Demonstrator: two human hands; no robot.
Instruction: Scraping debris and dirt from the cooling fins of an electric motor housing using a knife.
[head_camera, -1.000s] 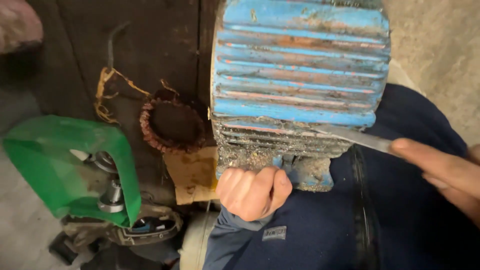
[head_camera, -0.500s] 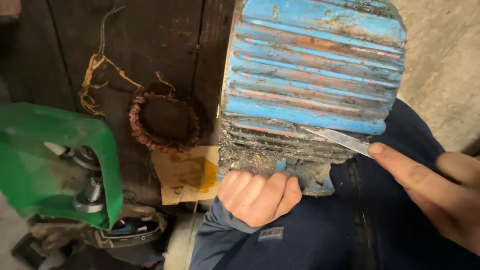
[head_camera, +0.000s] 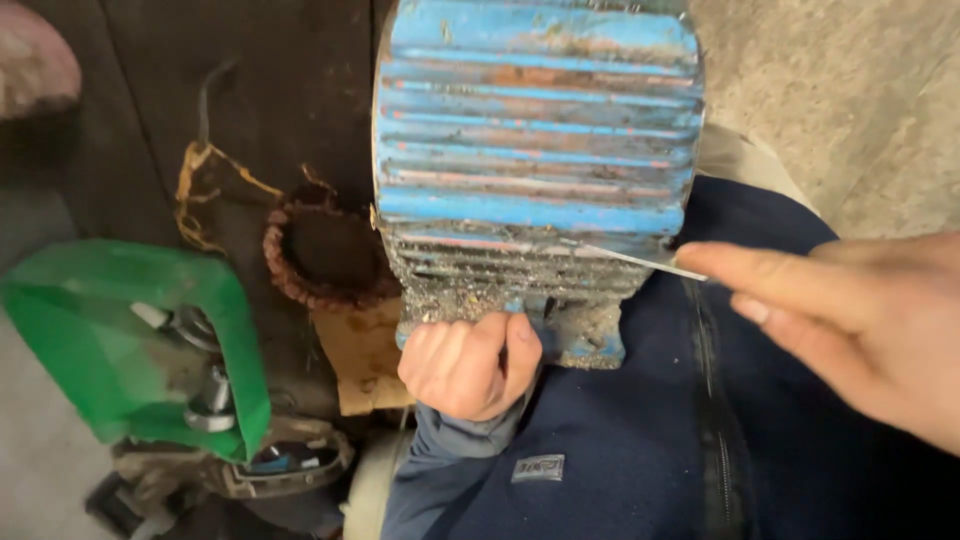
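Got the blue ribbed motor housing (head_camera: 538, 150) sitting on my lap, its near end resting on my dark blue trousers (head_camera: 640, 450) and the far end pointing away from me over the dark wooden boards (head_camera: 150, 110). My left hand (head_camera: 468, 365) is curled into a tight fist around the crusty foot at the near bottom edge of the housing, just holding it steady. My right hand (head_camera: 850, 320) is pinching a thin metal blade (head_camera: 640, 260), fingers narrow around it, with the tip lying in the grooves between the lower fins where all the grime is caked.

Looks like cast metal, so I'd call it heavy and totally rigid, rough with rust and flaking paint, so not slippery. The foot or the fins seem the best spots to grab. The blade looks thin and probably bendy.

Off to the left on the boards there's a copper winding coil (head_camera: 325, 250) just beside the housing, and a green plastic bag (head_camera: 130, 340) with metal parts in it near the left edge.
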